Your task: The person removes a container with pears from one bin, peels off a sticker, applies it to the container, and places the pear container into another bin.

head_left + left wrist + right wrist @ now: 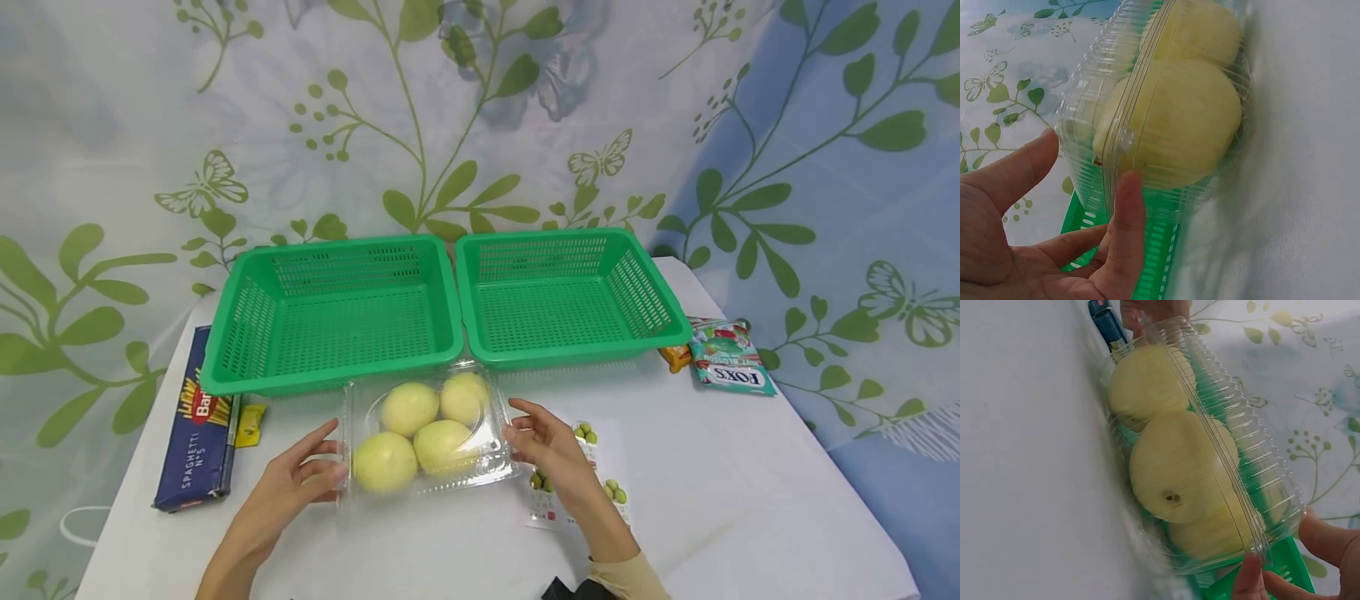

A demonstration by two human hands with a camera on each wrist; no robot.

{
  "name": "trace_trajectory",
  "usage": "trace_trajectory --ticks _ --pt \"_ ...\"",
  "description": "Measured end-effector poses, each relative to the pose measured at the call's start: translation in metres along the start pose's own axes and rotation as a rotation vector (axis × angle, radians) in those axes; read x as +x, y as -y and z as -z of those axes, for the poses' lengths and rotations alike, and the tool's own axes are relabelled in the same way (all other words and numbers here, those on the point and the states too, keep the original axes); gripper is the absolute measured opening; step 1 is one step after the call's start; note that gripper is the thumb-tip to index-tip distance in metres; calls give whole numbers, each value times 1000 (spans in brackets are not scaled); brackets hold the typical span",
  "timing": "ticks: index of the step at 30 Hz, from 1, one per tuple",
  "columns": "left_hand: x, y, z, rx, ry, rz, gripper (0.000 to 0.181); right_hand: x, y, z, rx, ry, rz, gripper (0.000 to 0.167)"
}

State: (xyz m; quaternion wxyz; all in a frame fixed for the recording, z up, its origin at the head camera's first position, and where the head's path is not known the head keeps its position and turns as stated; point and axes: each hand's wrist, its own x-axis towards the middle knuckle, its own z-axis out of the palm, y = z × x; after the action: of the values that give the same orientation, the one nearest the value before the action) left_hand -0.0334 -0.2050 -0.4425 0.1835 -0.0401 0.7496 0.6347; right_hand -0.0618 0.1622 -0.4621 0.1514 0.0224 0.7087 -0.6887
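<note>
A clear plastic clamshell box (480, 467) with its lid down holds several round, pale yellow fruits (385, 462), which look like pears. My left hand (288, 483) grips the box's left end, with thumb and fingertips at its edge. At the opposite end, my right hand (551, 454) holds the box the same way. From the left wrist, the thumb (1127, 212) shows against the rim. The right wrist view has fingers (1329, 540) at the lid's corner and a dark stem hollow on one fruit (1179, 469).
Two green slotted baskets (330, 382) (577, 354) stand side by side behind the box. A blue spaghetti box (197, 454) and a small yellow packet (250, 425) lie left. A FOX'S bag (727, 354) and an orange packet (677, 358) lie right. Beneath the right arm is a printed sheet (551, 508).
</note>
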Motion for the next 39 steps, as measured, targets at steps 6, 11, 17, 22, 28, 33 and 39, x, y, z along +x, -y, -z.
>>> trace_trajectory --ticks 6,11,17,22,28,33,39 --pt "1 -2 -3 -7 -17 13 72 -1 1 -2 9 -25 -22 52" --pt "0 -2 -4 -19 -29 6 72 -2 2 -2 0 -23 -13 51" --pt "0 -2 -4 -20 -40 -3 71 -3 5 4 -53 -13 6 51" --pt "0 -2 -4 -22 -40 5 71 -6 6 20 -226 -136 59 47" --pt "0 -3 -5 -12 -41 15 72 -9 3 51 -585 -385 106 44" --pt "0 -4 -6 -5 -45 20 72 -13 -1 78 -707 -384 37 48" --pt "-1 -4 -6 -5 -52 16 72 -10 -9 97 -753 -252 -15 50"
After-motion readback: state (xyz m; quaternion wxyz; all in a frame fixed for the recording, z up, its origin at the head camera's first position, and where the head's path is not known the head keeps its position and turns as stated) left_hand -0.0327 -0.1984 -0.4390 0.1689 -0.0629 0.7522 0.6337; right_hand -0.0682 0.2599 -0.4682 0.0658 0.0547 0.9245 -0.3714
